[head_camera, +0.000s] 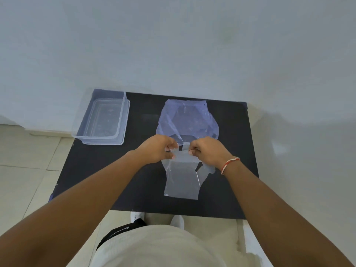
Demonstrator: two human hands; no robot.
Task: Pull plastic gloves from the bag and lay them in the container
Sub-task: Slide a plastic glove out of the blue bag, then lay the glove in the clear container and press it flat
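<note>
A clear plastic bag [187, 120] lies flat on the black table top [134, 170], its mouth towards me. A thin see-through plastic glove [182, 180] hangs and lies in front of it, between bag and table edge. My left hand [157, 150] pinches the glove's upper left edge. My right hand [208, 151], with a red-and-white thread at the wrist, pinches its upper right edge. Both hands sit just in front of the bag's mouth. The clear rectangular container [100, 120] stands at the table's far left corner and looks bare inside.
A pale wall [173, 45] rises right behind the table. Light floor tiles [23, 170] lie to the left. My legs in pale shorts and white shoes [137, 216] stand at the table's near edge.
</note>
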